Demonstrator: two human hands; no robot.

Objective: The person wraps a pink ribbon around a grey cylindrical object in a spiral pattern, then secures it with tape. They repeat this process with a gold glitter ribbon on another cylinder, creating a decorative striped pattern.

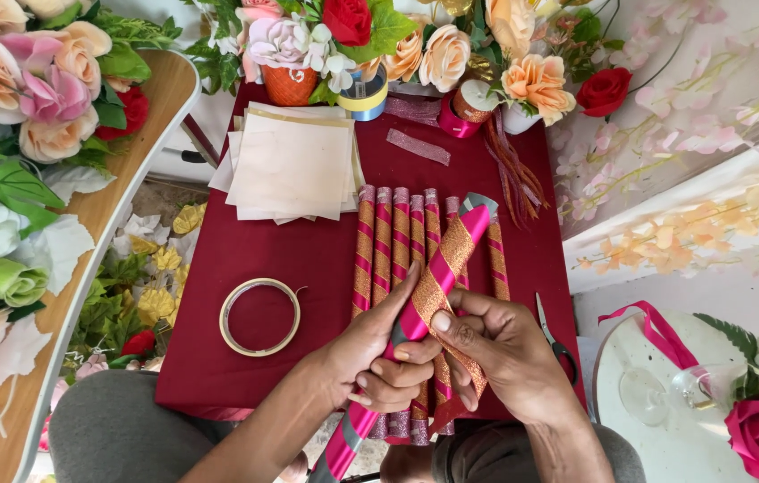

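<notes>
both hands [437, 353] grip the striped pink tube [437, 273], clenched around its middle.

This looks like a craft workspace for floral decoration. Beyond the hands, artificial roses [433, 54] crowd the far edge of a maroon-covered table [308, 259], with ribbon spools [464, 107], paper squares [294, 161] and a tape ring [260, 317] to their left.

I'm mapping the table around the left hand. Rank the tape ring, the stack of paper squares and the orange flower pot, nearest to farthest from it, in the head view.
From the left hand:
1. Tape ring, just to its left on the red cloth.
2. Stack of paper squares, farther up the table.
3. Orange flower pot, at the far edge, under the flowers.
</notes>
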